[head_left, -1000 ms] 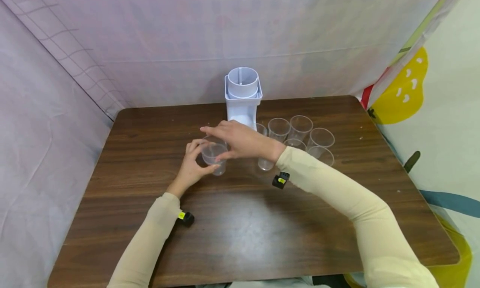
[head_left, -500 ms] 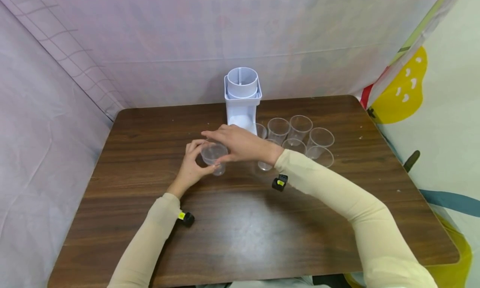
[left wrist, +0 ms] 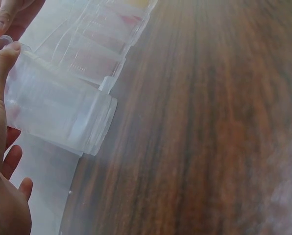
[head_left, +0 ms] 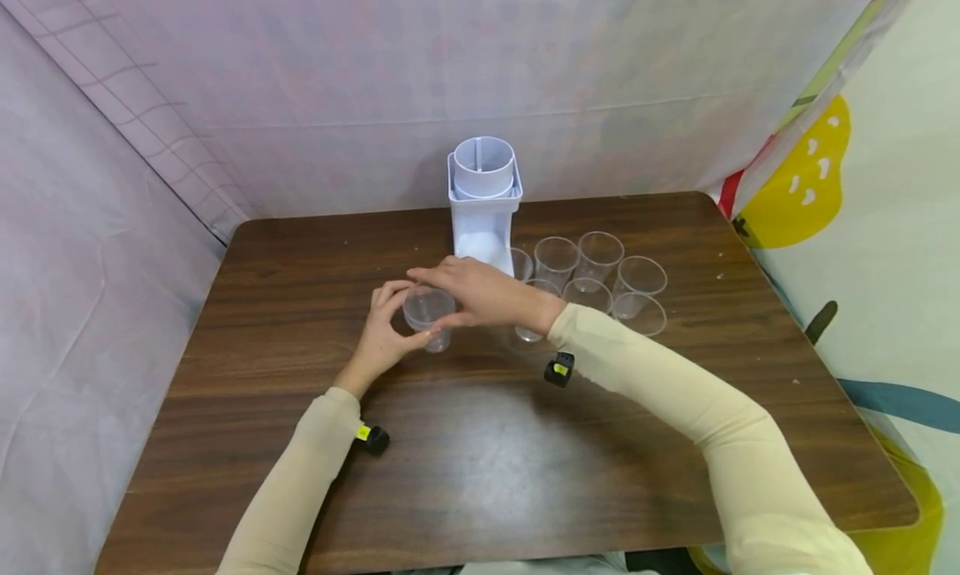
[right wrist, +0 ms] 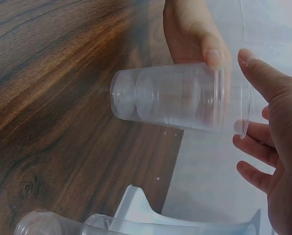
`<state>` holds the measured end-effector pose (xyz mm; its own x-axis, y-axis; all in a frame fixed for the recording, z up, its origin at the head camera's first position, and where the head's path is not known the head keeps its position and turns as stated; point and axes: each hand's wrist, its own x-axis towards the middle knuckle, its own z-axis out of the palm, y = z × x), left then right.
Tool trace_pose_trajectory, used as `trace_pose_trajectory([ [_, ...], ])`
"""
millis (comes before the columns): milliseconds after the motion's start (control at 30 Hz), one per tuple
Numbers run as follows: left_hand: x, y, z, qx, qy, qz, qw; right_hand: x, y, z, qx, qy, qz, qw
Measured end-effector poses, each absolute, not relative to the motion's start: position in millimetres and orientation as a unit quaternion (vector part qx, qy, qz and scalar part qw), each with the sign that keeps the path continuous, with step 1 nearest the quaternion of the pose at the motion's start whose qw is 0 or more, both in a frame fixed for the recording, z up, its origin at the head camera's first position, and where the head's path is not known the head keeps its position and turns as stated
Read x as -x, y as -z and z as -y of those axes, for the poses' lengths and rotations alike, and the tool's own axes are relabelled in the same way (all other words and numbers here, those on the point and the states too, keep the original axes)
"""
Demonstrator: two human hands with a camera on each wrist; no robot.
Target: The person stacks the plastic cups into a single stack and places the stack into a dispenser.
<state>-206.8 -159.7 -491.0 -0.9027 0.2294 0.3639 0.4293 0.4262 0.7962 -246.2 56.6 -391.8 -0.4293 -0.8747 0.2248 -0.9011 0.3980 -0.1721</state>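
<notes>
A clear plastic cup (head_left: 429,308) stands upright on the table, left of centre in the head view. In the right wrist view another clear cup sits inside it, its upper rim (right wrist: 245,110) a little above the outer cup's rim. My left hand (head_left: 380,339) grips the outer cup around its upper part, thumb on the near side. From above, my right hand (head_left: 487,293) holds the inner cup's rim between thumb and fingers. The left wrist view shows the outer cup's wall (left wrist: 58,103) and my left thumb near its rim.
Several clear plastic cups (head_left: 557,253) stand upright in a group to the right, some partly behind my right arm. A white plastic stand (head_left: 483,196) with a round top stands at the back of the brown wooden table (head_left: 480,467). Behind it hangs a pale cloth (head_left: 337,75).
My right hand has come down slightly, lowering the inner cup further into the outer one, so the two rims are closer together. My left hand has stayed in place.
</notes>
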Motion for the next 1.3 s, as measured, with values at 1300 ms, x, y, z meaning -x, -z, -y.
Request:
trace_pose_trajectory([
  [1300,200,493,164,0.202,0.479,0.848,0.102,251,387,-71,-0.505,-0.139,0.851,0.046],
])
